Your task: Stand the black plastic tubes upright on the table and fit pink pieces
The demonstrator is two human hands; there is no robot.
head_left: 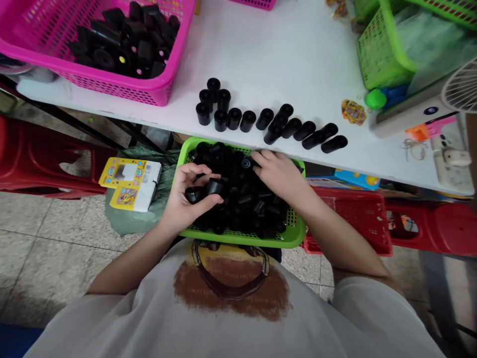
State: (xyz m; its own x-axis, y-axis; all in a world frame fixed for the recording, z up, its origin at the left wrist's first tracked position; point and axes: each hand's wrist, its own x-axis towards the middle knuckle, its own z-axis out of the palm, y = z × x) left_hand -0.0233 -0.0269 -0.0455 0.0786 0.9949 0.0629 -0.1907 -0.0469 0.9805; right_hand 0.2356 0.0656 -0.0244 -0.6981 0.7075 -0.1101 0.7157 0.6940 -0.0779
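Observation:
A green basket (pixel 244 242) full of small black plastic cylinders (pixel 242 209) rests in front of my body, just below the table's edge. My left hand (pixel 194 191) is curled at its left side around black cylinders (pixel 215 187), two of which show between thumb and fingers. Over the right part of the basket, my right hand (pixel 274 171) reaches down among the pieces. Its fingertips are partly hidden, beside a cylinder with a bluish-grey ring (pixel 246 163); whether it grips one is unclear. Several black cylinders (pixel 234 118) stand along the table edge.
On the white table (pixel 283 54) are a pink basket (pixel 164 89) of black parts at left, a green basket (pixel 385 54), a handheld fan (pixel 413 102) and a small colourful packet (pixel 353 112) at right. Red stools flank me; a yellow-and-white box (pixel 137 184) lies left.

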